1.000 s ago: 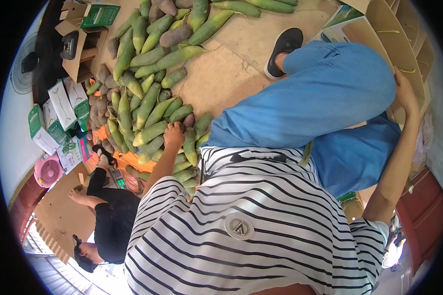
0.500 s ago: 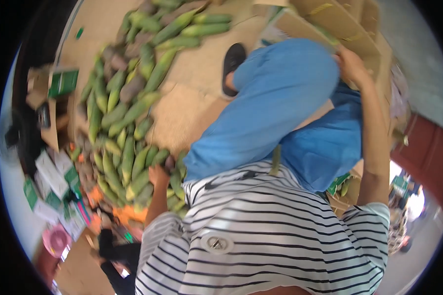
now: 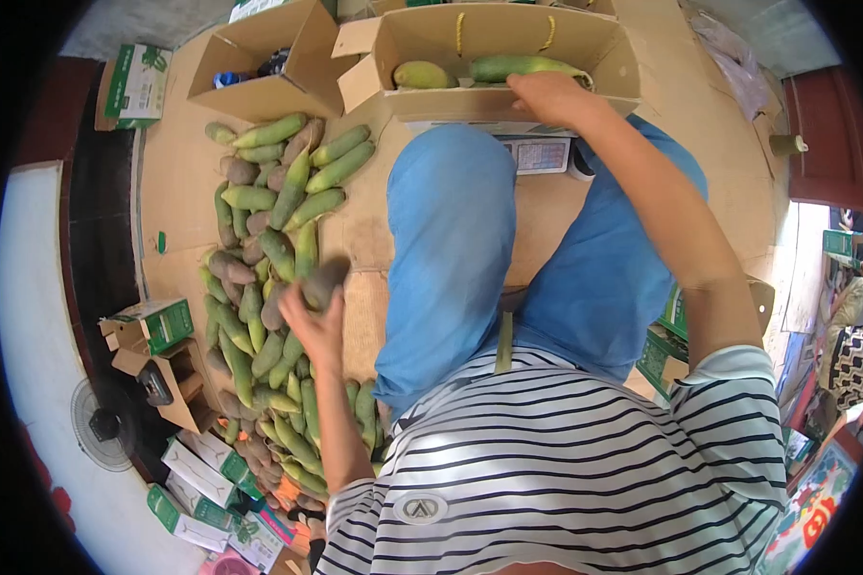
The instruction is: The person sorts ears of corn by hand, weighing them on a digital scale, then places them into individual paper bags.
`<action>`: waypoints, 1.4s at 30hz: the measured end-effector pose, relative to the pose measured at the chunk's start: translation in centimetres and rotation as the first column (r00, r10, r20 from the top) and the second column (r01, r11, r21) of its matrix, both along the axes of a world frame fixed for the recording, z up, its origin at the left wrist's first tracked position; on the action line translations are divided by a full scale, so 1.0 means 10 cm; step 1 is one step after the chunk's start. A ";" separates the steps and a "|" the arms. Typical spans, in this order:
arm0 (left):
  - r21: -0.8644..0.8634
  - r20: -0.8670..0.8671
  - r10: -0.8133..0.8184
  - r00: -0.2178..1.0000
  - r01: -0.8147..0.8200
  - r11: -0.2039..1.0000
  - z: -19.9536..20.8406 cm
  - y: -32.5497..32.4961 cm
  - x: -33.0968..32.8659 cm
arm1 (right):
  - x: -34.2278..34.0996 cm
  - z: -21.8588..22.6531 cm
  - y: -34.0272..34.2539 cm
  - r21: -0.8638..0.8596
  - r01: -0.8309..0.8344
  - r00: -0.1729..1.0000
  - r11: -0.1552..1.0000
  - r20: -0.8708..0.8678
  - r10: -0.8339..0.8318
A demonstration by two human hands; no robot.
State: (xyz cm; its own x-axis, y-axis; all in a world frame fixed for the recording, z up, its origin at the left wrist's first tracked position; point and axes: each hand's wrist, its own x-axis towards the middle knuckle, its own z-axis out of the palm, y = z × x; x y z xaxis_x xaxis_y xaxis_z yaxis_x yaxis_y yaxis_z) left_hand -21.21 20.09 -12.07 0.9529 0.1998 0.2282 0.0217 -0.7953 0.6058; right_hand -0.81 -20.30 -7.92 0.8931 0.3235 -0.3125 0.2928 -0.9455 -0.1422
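My left hand (image 3: 314,324) is blurred over the radish pile, its fingers curled round a dark purple-brown radish (image 3: 328,278). Beneath it lie long green radishes (image 3: 295,192) mixed with dark purplish ones (image 3: 232,266). Ahead of my knees stands an open cardboard box (image 3: 508,29) with yellow cord handles. Over its near wall my right hand (image 3: 551,99) is bent, fingers closed at the rim. A long green radish (image 3: 523,67) lies in the box just beyond those fingers, beside a shorter yellow-green one (image 3: 424,75).
Another open box (image 3: 264,57) with dark and blue items stands left of the first. Green-and-white cartons (image 3: 201,470) and a fan (image 3: 104,422) are at lower left. Flattened cardboard (image 3: 362,230) covers the floor; a printed card (image 3: 542,155) lies between my legs.
My view has turned and both knees now face the box. My left hand has come up from the pile with a dark radish. My right hand stays at the box's rim.
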 end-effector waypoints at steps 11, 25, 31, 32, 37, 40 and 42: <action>-0.193 0.359 -0.353 0.864 0.439 0.878 1.35 -1.69 1.72 | 0.01 -0.07 0.07 -0.005 0.016 1.000 1.000 0.022 -0.016; 0.479 -0.789 0.363 0.496 0.127 0.868 -1.16 1.57 -2.00 | -0.05 0.14 0.11 -0.045 -0.034 0.999 0.998 0.014 0.034; 0.312 -0.944 0.309 -0.116 -0.005 0.950 -1.14 2.24 -3.31 | -0.02 0.23 0.07 0.052 0.044 0.999 0.998 -0.023 -0.043; 0.305 -0.946 0.304 -0.115 0.006 0.952 -1.20 2.20 -3.38 | 0.01 0.25 0.04 0.129 0.080 0.997 0.988 -0.023 -0.078; 0.600 -0.774 0.607 0.181 -0.098 0.794 -1.29 1.80 -3.36 | 0.08 0.45 -0.09 0.309 0.266 0.954 0.913 0.055 -0.296; 0.601 -0.779 0.600 0.184 -0.055 0.797 -1.29 1.64 -3.30 | 0.04 0.40 -0.12 0.153 0.218 0.973 0.964 0.035 -0.226; 0.611 -0.769 0.603 0.210 -0.036 0.791 -1.35 1.64 -3.31 | -0.03 0.29 -0.11 -0.012 0.095 0.995 0.995 -0.026 -0.095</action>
